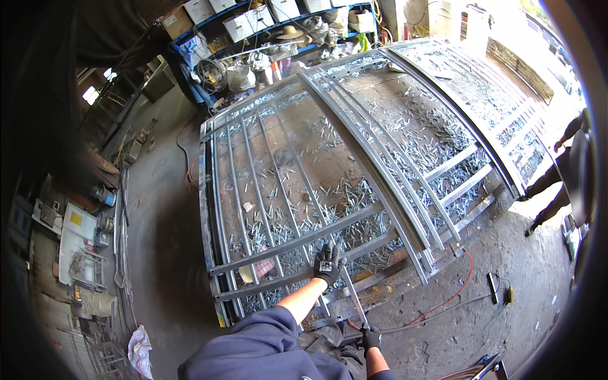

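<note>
Two gloved hands work at the near edge of a steel gate frame (pixel 297 240). On the left, the left hand (pixel 328 265), in a black glove, presses down on a flat crossbar, fingers spread over it. Right of it, a thin straight metal rod (pixel 353 296) runs from beside that hand, near and slightly rightward, into the right hand (pixel 371 337), which is closed around its near end. Grey bars lie parallel; shiny metal offcuts (pixel 405 136) litter the table beneath. A red cable (pixel 451 297) curls on the right floor.
</note>
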Tool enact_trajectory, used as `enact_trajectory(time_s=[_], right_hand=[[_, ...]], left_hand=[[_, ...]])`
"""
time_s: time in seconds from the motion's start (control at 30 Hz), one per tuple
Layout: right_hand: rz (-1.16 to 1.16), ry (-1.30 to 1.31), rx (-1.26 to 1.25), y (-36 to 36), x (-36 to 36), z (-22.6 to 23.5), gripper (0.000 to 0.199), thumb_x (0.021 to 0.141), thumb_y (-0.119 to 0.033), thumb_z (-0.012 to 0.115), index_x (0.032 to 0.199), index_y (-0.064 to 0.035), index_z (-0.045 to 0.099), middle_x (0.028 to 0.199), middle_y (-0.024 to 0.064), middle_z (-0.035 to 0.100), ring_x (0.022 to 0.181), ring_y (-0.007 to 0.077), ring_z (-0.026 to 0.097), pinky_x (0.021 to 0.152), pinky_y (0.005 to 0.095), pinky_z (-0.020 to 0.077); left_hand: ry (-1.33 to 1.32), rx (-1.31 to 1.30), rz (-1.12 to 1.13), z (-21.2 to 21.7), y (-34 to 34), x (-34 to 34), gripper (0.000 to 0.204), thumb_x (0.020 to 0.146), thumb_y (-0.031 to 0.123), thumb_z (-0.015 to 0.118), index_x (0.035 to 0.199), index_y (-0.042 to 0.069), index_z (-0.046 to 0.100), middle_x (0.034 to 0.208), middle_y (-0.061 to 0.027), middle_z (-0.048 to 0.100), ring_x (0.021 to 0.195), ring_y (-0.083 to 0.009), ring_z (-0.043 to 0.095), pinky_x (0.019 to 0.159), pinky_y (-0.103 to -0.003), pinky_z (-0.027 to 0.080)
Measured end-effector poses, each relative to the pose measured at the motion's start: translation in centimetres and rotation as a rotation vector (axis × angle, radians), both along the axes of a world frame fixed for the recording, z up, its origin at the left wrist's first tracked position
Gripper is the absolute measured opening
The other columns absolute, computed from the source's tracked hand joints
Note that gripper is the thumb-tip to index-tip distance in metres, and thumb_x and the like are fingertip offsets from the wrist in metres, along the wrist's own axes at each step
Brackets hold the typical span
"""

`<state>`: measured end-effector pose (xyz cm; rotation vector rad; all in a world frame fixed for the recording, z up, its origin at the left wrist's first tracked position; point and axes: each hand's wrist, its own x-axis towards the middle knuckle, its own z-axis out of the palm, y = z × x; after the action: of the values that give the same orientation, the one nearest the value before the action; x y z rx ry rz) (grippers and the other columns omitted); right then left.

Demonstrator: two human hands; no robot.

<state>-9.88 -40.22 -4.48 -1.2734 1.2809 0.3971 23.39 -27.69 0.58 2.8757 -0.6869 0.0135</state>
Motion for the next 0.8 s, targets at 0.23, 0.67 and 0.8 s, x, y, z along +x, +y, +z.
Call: enact_trajectory(time_s=[0.23, 0.67, 0.8], right_hand=[[0.197, -0.069, 0.012, 1.0, 9.8, -3.0, 0.034, 0.087, -0.038, 0.071, 0.097, -0.0048, 0.071, 0.092, 0.017, 0.071, 0.08, 0.0324, 0.068, 0.066, 0.0405, 0.0566], [0.523, -0.423, -1.403, -16.0, 15.7, 11.4, 0.049, 0.082, -0.023, 0.071, 0.128, -0.0152, 0.057, 0.127, 0.0178, 0.058, 0.117, 0.0396, 0.055, 0.096, 0.0476, 0.0454], [0.513, -0.169, -1.163, -18.8, 18.8, 11.4, 0.026, 0.084, -0.018, 0.06, 0.109, -0.0107, 0.062, 0.108, 0.0164, 0.064, 0.104, 0.0377, 0.06, 0.088, 0.0487, 0.0482]], left_hand=[[0.013, -0.022, -0.003, -1.2, 0.2, 0.2, 0.067, 0.097, 0.049, 0.048, 0.152, 0.013, 0.034, 0.156, -0.0234, 0.027, 0.135, -0.0426, 0.039, 0.108, -0.056, 0.032], [0.332, 0.072, 0.004, 0.2, 0.1, 3.8, 0.084, 0.098, 0.061, 0.034, 0.157, 0.005, 0.017, 0.164, -0.0231, 0.007, 0.149, -0.0386, 0.019, 0.119, -0.054, 0.02], [0.26, -0.046, -0.086, 3.1, 2.0, 1.6, 0.074, 0.096, 0.049, 0.05, 0.151, 0.004, 0.03, 0.156, -0.0253, 0.029, 0.143, -0.0409, 0.031, 0.117, -0.051, 0.026]])
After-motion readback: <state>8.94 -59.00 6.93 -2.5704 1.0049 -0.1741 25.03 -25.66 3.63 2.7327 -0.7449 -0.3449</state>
